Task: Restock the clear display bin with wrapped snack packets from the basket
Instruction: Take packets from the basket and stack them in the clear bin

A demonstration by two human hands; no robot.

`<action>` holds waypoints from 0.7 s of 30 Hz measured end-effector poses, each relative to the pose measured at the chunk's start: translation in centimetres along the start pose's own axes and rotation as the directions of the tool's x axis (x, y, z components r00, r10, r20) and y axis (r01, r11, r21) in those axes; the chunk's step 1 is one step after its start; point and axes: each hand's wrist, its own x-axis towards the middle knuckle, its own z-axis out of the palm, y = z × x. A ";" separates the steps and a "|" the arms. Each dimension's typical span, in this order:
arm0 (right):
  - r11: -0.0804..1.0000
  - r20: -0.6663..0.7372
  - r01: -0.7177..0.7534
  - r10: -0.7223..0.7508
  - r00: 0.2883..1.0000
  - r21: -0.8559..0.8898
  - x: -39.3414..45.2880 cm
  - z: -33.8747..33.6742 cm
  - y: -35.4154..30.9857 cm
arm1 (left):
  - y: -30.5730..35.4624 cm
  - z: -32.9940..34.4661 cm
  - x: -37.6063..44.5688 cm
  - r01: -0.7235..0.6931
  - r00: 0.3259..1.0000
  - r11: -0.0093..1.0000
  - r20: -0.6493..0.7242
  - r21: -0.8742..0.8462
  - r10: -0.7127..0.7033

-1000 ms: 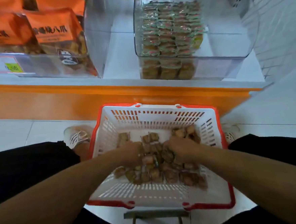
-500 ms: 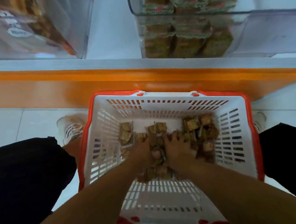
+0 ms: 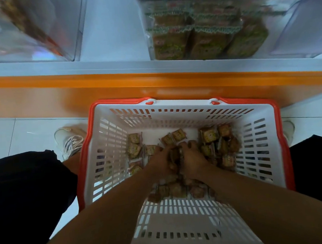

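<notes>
Between the person's knees, a white slotted plastic basket with a red rim [image 3: 108, 150] sits on the pale tiled floor [image 3: 23, 131], close against the orange front band of the shelf unit [image 3: 59, 91]. Small brown wrapped snack packets [image 3: 209, 136] lie scattered over the basket bottom, mostly toward its far and right parts. Both forearms reach down into the basket; the left hand [image 3: 160, 161] and right hand [image 3: 192, 160] meet side by side, fingers curled down into a cluster of packets gathered between them, each hand grasping packets from the pile. On the white shelf above, the clear plastic display bin [image 3: 292, 27] holds upright rows of green-edged wrapped packets [image 3: 207, 40] at its left; a second clear bin [image 3: 36, 35] stands to the left, well apart. A white laced shoe [image 3: 72, 141] shows beside the basket's left wall.
</notes>
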 end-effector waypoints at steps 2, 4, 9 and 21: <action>0.988 0.034 0.027 -0.033 0.999 0.154 0.0 -0.8 0.0 | -0.2 -0.1 0.1 0.003 1.000 0.978 -0.025 -0.208 -0.009; 0.961 0.042 0.045 -0.059 0.997 0.271 0.0 -1.3 0.1 | -0.2 -0.4 0.1 0.054 0.998 0.896 -0.002 -0.440 -0.062; 0.859 0.022 0.088 -0.114 0.993 0.504 -0.7 -1.8 -0.1 | 2.2 -1.7 0.0 0.216 0.974 0.527 0.145 -0.822 -0.172; 0.647 0.343 -0.189 -0.120 0.932 0.739 -4.6 -10.9 -3.6 | 2.1 -6.8 -4.2 0.219 0.976 0.423 0.191 -0.879 -0.106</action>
